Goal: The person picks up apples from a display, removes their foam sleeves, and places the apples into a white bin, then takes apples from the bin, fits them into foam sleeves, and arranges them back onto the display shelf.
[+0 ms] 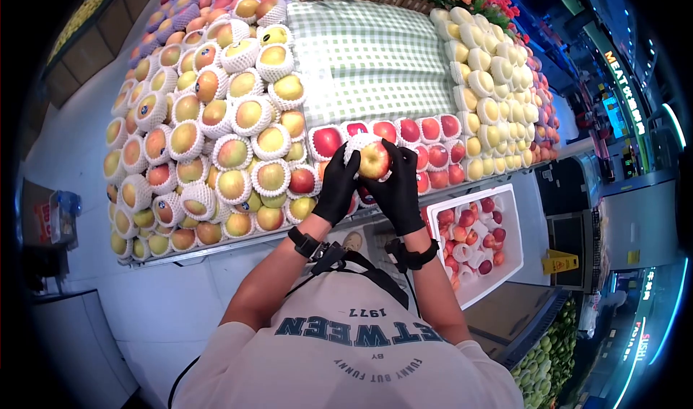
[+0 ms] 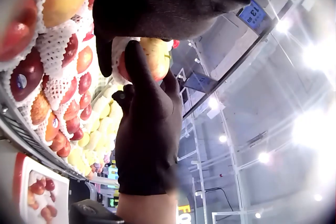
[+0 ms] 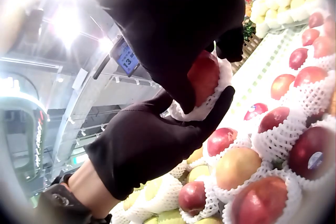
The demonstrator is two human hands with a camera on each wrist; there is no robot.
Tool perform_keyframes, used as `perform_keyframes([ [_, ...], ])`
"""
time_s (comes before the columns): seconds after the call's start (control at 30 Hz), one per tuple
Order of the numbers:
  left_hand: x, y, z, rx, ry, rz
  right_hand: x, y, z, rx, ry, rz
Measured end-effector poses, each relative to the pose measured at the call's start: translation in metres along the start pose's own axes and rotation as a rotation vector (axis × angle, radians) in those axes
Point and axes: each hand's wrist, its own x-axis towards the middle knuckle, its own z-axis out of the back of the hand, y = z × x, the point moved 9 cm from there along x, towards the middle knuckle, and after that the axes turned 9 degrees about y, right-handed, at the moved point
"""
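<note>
A red-and-yellow apple (image 1: 375, 161) is held between both black-gloved hands over the front of the display. A white foam net (image 1: 354, 145) wraps its left side. My left hand (image 1: 338, 186) grips the netted side, its fingers around the foam. From the other side my right hand (image 1: 397, 192) pinches the apple with thumb and fingers. In the right wrist view, the apple's red skin (image 3: 203, 79) shows inside the net (image 3: 224, 77), with the right hand (image 3: 163, 29) over it and the left hand (image 3: 152, 140) beneath. Several netted red apples (image 1: 429, 129) sit in rows just beyond.
Netted yellow-red apples (image 1: 188, 138) are heaped at left, pale netted fruit (image 1: 498, 84) at right. Between them lies a green checked cloth (image 1: 368, 62). A white foam box (image 1: 514, 243) of red apples and loose nets stands at lower right. A metal rail (image 1: 209, 250) edges the display.
</note>
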Motion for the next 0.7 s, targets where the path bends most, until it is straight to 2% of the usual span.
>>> perform_keyframes([
  [0.07, 0.001, 0.008, 0.004, -0.011, 0.027, 0.077, 0.001, 0.001, 0.0, 0.017, -0.002, 0.022],
  [0.17, 0.002, 0.011, 0.009, 0.067, 0.03, 0.084, 0.0, 0.003, -0.001, 0.025, -0.023, 0.066],
  [0.27, -0.003, -0.005, 0.003, 0.111, 0.008, -0.045, -0.002, 0.005, -0.003, 0.06, -0.042, 0.096],
  [0.37, -0.01, -0.021, -0.008, 0.252, 0.017, -0.049, -0.003, 0.001, -0.003, 0.094, -0.05, 0.096],
  [0.47, -0.006, -0.014, -0.01, 0.122, 0.107, -0.05, -0.003, 0.002, 0.002, 0.08, -0.07, 0.1],
  [0.57, -0.005, -0.004, -0.006, 0.078, 0.1, 0.018, -0.003, 0.002, 0.008, 0.083, -0.111, 0.058],
  [0.7, -0.011, -0.012, 0.0, -0.106, 0.017, -0.016, -0.004, 0.005, 0.009, 0.078, -0.12, 0.068],
])
